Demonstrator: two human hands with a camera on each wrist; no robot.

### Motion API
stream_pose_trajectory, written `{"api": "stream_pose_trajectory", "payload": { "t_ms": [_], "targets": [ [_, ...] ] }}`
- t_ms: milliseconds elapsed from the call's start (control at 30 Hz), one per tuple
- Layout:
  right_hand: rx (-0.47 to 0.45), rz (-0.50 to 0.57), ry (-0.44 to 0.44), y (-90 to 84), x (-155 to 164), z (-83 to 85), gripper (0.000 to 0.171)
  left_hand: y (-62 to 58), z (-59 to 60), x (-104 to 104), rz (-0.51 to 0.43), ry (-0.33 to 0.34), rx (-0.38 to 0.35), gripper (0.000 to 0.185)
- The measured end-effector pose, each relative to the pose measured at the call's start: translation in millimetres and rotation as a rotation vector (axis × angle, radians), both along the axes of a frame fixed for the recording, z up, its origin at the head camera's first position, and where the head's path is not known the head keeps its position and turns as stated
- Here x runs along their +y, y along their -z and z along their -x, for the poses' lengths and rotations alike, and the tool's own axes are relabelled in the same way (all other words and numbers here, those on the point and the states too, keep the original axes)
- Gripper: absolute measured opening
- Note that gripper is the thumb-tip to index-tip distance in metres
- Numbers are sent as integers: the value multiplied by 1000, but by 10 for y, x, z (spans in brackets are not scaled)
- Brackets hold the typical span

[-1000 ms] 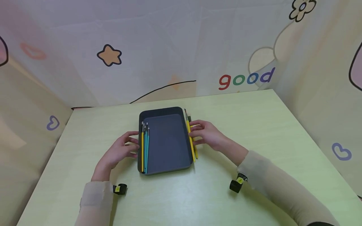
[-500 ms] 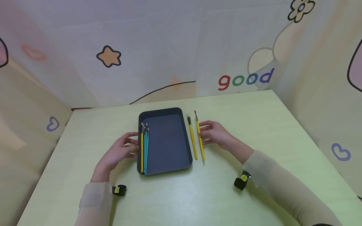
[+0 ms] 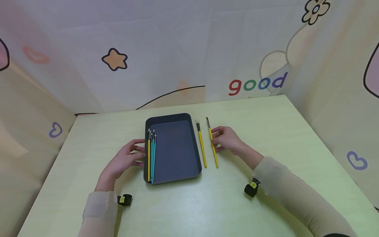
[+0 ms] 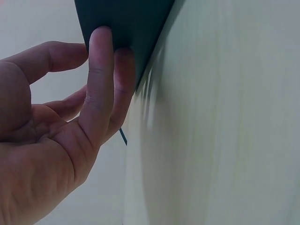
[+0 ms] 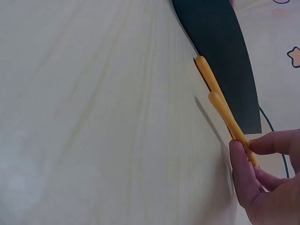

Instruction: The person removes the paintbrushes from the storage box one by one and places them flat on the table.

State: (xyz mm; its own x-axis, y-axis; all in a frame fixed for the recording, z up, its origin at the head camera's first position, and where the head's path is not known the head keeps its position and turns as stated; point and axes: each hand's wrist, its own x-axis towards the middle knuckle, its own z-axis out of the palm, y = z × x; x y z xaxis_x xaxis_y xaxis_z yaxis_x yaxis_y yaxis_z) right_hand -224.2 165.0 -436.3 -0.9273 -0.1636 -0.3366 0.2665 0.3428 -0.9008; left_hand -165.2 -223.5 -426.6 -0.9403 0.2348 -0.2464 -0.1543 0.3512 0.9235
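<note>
Pale green table (image 3: 266, 131), enclosed by curtain walls (image 3: 177, 49) printed with a star, hearts and "good". Dark grey tray (image 3: 177, 154) sits mid-table, long side running away from me.

My right hand (image 3: 226, 140) is just right of the tray, thumb and fingertips pinching a yellow paintbrush (image 3: 212, 144) around mid-handle; bristle end points away from me. In the right wrist view its tail end looks slightly off the table, throwing a shadow. A second yellow brush (image 3: 202, 146) lies flat on the table between that one and the tray's right wall, roughly parallel and close to the tray; contact with the wall not resolvable.

My left hand (image 3: 124, 159) is against the tray's left outer wall, fingertips (image 4: 101, 40) pressing on it, holding nothing.

Inside the tray, one yellow and several teal brushes (image 3: 151, 154) are bundled along the left wall.
</note>
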Motion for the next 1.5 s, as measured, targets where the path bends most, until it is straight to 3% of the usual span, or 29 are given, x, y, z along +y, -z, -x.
{"api": "stream_pose_trajectory", "payload": {
  "t_ms": [333,733,1500],
  "targets": [
    [93,-128,-20,14,-27,-4,44,14,1,5,-6,4,-9,61],
    [119,-243,-63,-36,-69,37,43,22,-10,-8,-11,-3,-13,63],
    [176,-315,-98,-100,-101,52,43,16,26,-6,-3,4,-20,64]
  ]
}}
